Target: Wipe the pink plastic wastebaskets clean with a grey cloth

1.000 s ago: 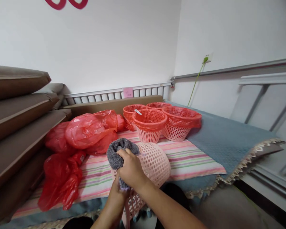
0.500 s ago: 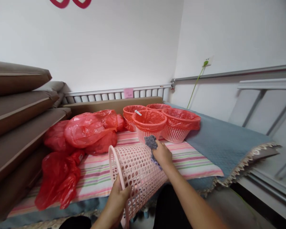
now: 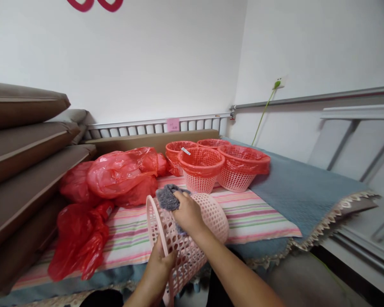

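A pale pink plastic basket [image 3: 211, 217] with a perforated wall lies on its side at the near edge of the bed, its mouth turned to the left. My left hand [image 3: 161, 260] grips the basket's rim from below. My right hand [image 3: 187, 213] is closed on a grey fluffy cloth [image 3: 167, 197] and presses it against the top of the basket's outer wall, close to the rim. Part of the cloth is hidden under my fingers.
Several orange-red baskets [image 3: 201, 172] stand behind, on a striped sheet [image 3: 256, 213]. Red plastic bags [image 3: 115, 175] are heaped at the left. Brown cushions [image 3: 22, 145] are stacked at the far left. A blue blanket [image 3: 301, 179] covers the right side. A rail [image 3: 147, 125] runs along the wall.
My right hand has swept the grey cloth along the basket's wall: from the rim to the far bottom end half a second ago, and now back to the rim. The basket turned slightly.
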A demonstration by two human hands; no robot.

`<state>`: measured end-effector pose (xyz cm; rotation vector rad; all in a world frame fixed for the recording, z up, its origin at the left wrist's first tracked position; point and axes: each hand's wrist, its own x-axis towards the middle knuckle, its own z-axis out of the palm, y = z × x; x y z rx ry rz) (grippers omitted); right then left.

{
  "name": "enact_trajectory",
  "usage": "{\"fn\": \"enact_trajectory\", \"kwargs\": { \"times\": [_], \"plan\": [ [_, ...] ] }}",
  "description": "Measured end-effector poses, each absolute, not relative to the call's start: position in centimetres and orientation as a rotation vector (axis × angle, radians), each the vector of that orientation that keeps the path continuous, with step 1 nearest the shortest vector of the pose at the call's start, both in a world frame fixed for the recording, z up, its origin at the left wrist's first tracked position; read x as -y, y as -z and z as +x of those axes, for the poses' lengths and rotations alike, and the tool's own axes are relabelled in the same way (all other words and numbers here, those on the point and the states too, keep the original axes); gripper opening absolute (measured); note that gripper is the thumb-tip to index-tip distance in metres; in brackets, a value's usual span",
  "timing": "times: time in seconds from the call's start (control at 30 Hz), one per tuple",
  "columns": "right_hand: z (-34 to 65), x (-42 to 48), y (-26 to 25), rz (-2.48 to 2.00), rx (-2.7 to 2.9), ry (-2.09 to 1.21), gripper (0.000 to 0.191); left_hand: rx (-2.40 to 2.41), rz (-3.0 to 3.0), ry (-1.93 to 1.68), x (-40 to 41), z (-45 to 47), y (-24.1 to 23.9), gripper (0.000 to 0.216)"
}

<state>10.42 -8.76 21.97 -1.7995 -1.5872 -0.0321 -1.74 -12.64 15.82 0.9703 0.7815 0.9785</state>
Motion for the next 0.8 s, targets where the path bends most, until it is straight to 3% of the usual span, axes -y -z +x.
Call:
{"fn": "enact_trajectory", "kwargs": {
  "times": [0.2, 0.37, 0.5, 0.8],
  "plan": [
    [6.7, 9.8, -22.8, -1.614, 1.699, -0.019, 0.040, -0.749, 1.069, -0.991, 12.1, -1.8, -14.7, 0.059],
    [8.7, 9.7, -22.1, -1.717, 1.694, 0.042, 0.047, -0.773, 1.010, -0.965, 12.8, -2.0, -15.3, 0.076],
    [11.9, 9.0, -21.4, -1.987, 1.621, 0.121, 0.038, -0.730, 0.948, -0.929, 13.5, -2.3, -16.5, 0.089],
    [19.5, 7.7, -19.9, -2.331, 1.330, 0.108, 0.036, -0.678, 0.990, -0.885, 13.5, -2.4, -16.8, 0.092]
  ]
}}
